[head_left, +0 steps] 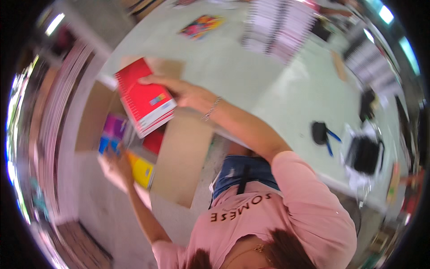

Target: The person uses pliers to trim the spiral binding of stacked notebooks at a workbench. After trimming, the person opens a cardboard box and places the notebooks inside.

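Observation:
My right hand (183, 92) grips a small stack of red spiral notebooks (139, 92), thumb on the top cover, tilted above an open cardboard box (181, 157). Inside the box lie a purple notebook (115, 125), a blue notebook (106, 144), a yellow notebook (142, 170) and a red one (153, 141), partly hidden by the held stack. At the box's near left side is my left hand (117, 168), its somewhat blurred fingers apart and reaching over the edge beside the blue notebook. Whether they touch it is hard to tell.
Tall stacks of spiral-bound books (277, 29) stand on the pale table (224, 76) at the back. A colourful printed sheet (201, 27) lies left of them. Blue-handled pliers (325, 135) and a black item in clear plastic (363, 154) are at the right. Stacked sheets (60, 116) line the left.

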Tool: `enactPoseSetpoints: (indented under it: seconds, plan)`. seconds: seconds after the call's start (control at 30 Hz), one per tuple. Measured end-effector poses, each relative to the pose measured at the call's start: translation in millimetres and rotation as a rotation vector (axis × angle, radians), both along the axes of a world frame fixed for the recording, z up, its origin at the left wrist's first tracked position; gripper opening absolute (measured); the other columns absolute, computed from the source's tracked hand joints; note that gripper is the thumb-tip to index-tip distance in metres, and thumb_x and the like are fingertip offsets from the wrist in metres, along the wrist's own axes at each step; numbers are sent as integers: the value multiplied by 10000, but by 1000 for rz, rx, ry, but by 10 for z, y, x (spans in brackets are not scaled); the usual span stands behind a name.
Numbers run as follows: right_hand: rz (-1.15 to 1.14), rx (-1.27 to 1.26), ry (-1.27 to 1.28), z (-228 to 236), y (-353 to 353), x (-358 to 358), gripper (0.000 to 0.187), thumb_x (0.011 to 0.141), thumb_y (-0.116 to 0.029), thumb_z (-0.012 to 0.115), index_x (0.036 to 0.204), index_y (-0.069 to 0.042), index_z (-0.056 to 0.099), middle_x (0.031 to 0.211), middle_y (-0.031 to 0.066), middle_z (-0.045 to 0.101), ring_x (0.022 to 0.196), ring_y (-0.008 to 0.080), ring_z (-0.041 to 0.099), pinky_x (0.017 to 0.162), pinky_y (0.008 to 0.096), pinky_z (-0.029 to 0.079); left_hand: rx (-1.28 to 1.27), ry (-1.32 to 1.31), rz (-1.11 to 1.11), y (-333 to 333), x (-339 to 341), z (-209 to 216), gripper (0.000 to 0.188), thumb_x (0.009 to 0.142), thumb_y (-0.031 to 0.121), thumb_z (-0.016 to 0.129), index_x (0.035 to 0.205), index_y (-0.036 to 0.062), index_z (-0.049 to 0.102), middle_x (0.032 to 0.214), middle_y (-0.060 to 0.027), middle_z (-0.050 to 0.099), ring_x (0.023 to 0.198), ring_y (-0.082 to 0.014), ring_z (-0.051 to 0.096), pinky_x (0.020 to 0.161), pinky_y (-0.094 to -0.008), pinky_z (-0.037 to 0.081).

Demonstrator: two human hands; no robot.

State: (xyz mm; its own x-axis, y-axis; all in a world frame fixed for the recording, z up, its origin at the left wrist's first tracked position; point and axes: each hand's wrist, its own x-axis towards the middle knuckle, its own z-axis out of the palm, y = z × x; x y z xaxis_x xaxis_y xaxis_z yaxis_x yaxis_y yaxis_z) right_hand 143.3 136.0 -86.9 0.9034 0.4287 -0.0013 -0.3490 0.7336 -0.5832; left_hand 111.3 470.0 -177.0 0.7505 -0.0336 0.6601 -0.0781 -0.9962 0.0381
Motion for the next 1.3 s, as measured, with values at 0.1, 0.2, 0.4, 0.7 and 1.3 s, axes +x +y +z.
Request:
enactPoseSetpoints:
  seconds: [0.1, 0.2, 0.4, 0.7, 1.3]
  plan:
    - [-256, 124, 0, 310, -803, -611, 521, 820, -254, 850, 1233, -36, 618, 1258, 115, 660, 1111, 173, 666, 987, 367, 554, -129, 313, 216, 318, -61, -155, 634, 994, 610, 479, 1459, 181, 527, 1494, -144, 483, 1325, -346, 512, 1029, -462, 476]
    - [-531, 99, -133, 455, -1730, -1493, 451, 885, -184, 773, 1301, -89, 626, 1275, 74, 662, 1153, 170, 653, 1011, 367, 542, -146, 389, 211, 452, 76, -358, 712, 982, 715, 353, 1533, 267, 408, 1565, -107, 384, 1434, -352, 373, 996, -696, 389]
    - [-1074, -233, 46, 313, -3542, -2995, 375, 883, -218, 783, 1212, -94, 652, 1169, 75, 709, 1032, 186, 706, 905, 387, 593, -168, 337, 192, 449, 199, -374, 680, 980, 718, 364, 1492, 281, 462, 1512, -87, 438, 1384, -346, 430, 999, -675, 393]
    - [-1233, -535, 536, -9, -4945, -4589, 389, 846, -255, 828, 1119, -30, 665, 989, 110, 750, 805, 193, 741, 743, 335, 632, -144, 322, 207, 675, 328, -527, 708, 967, 751, 344, 1488, 288, 468, 1524, -82, 434, 1406, -338, 411, 1058, -667, 359]
    - [-978, -2144, 656, 436, -6104, -5282, 491, 900, -357, 724, 1248, -24, 626, 847, 39, 663, 630, 148, 570, 552, 351, 464, 207, 237, -23, 163, -10, -294, 487, 994, 488, 575, 1347, 156, 616, 1370, -111, 601, 1229, -283, 586, 1024, -356, 474]
